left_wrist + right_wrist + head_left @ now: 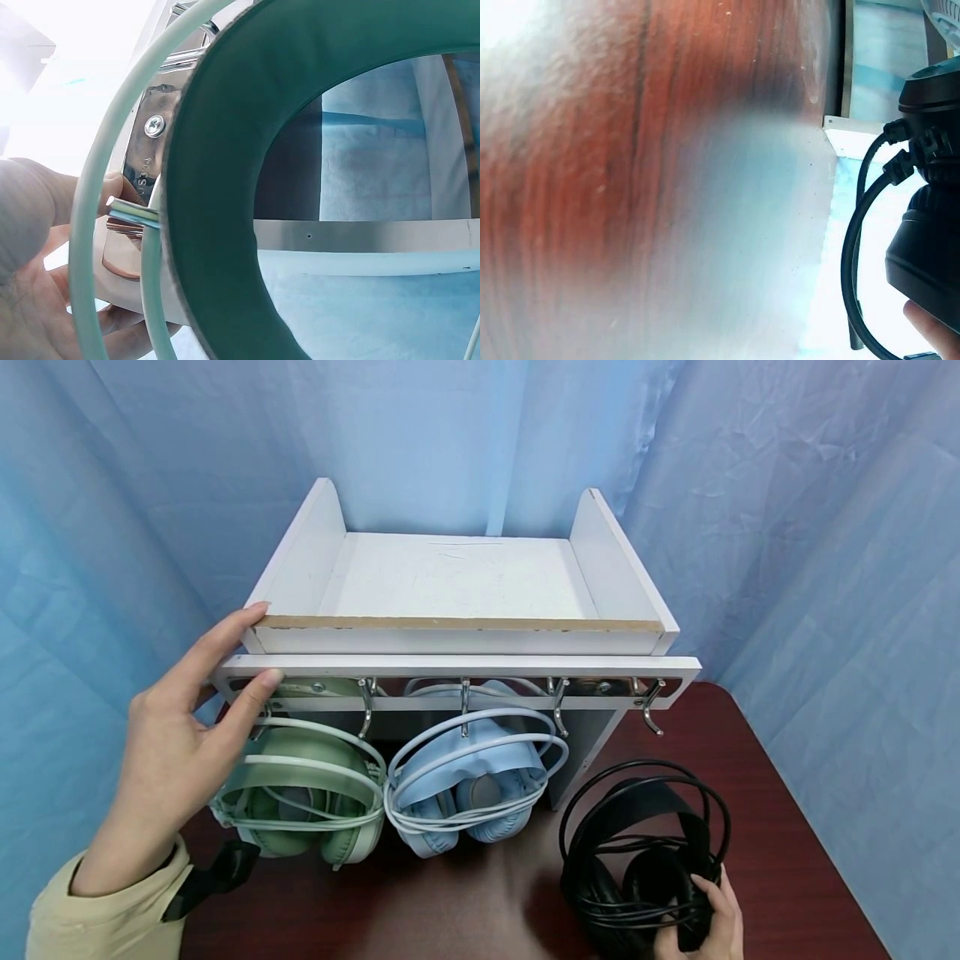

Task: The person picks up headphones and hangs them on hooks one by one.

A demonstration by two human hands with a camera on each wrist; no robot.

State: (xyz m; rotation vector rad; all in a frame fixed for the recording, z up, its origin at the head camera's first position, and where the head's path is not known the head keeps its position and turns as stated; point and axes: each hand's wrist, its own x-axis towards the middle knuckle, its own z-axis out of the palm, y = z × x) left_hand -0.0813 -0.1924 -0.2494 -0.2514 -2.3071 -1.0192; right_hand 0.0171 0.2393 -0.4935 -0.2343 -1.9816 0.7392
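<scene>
My left hand point(183, 722) grips the left end of the white rack point(465, 667), thumb on the hook rail and fingers over the shelf's front corner. Just beside it, green headphones point(311, 766) hang from a hook; their headband point(217, 172) fills much of the left wrist view. Light blue headphones point(480, 768) hang to their right. At the lower right, my right hand point(708, 918) holds black headphones point(637, 860) by an ear cup, their cable looped around them. In the right wrist view a fingertip point(930, 326) touches the black ear cup point(926, 255).
Metal hooks line the rail; the rightmost hook point(651, 706) carries nothing. The rack's upper shelf point(457, 577) has raised side panels. Beneath is a dark red wooden table point(772, 827). Blue curtains point(465, 435) surround the back and sides.
</scene>
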